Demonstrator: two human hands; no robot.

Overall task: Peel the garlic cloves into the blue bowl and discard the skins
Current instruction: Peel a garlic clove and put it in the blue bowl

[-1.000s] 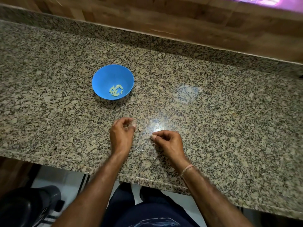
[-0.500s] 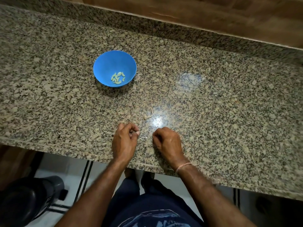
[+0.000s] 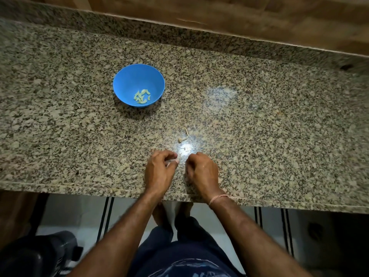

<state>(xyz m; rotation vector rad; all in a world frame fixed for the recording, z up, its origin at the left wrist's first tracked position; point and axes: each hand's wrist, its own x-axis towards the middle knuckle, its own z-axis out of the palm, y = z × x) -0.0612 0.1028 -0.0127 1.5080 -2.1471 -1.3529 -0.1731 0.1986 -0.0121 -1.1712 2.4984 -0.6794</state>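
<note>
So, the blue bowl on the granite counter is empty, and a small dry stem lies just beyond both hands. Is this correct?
Not empty: the head view shows peeled garlic cloves in the blue bowl. The rest holds: the small dry stem lies on the granite counter just beyond the left hand and right hand.

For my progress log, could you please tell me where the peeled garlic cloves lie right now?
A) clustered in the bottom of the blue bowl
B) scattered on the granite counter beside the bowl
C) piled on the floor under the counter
A: the peeled garlic cloves sit in a small cluster at the bottom of the blue bowl; only a dry stem scrap lies loose on the granite counter.
</note>
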